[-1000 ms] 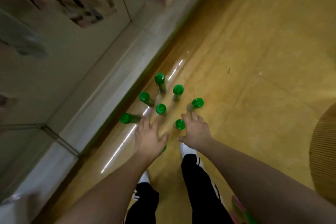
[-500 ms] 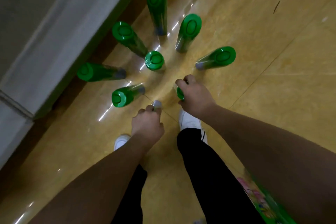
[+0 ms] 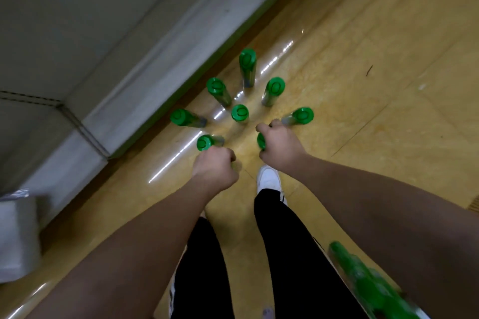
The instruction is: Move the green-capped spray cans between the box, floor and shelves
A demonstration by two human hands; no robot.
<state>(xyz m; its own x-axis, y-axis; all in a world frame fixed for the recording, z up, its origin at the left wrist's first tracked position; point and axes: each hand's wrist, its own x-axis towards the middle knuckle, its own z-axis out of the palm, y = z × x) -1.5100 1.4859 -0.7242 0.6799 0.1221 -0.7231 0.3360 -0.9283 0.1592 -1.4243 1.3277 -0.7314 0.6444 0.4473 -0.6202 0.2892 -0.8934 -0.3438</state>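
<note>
Head view looks straight down on a glossy yellow floor [image 3: 363, 137], where green-capped bottles [image 3: 240, 112] stand upright in a loose cluster close to the grey wall base [image 3: 160, 80]. They stand on their bottoms with the caps up, so each one probably can be taken from above by its top. The right hand [image 3: 278, 145] is curled around one such bottle [image 3: 260, 140]; only a green edge of its cap shows beside the fingers. The left hand [image 3: 213, 167] is clenched with the knuckles up, and it seems to hold something small, but I cannot tell what. Just beyond its knuckles stands another capped bottle [image 3: 204, 142], touching or almost touching. The other bottles stand farther, toward the wall. A white shoe [image 3: 269, 179] is under the hands, between the wrists.
</note>
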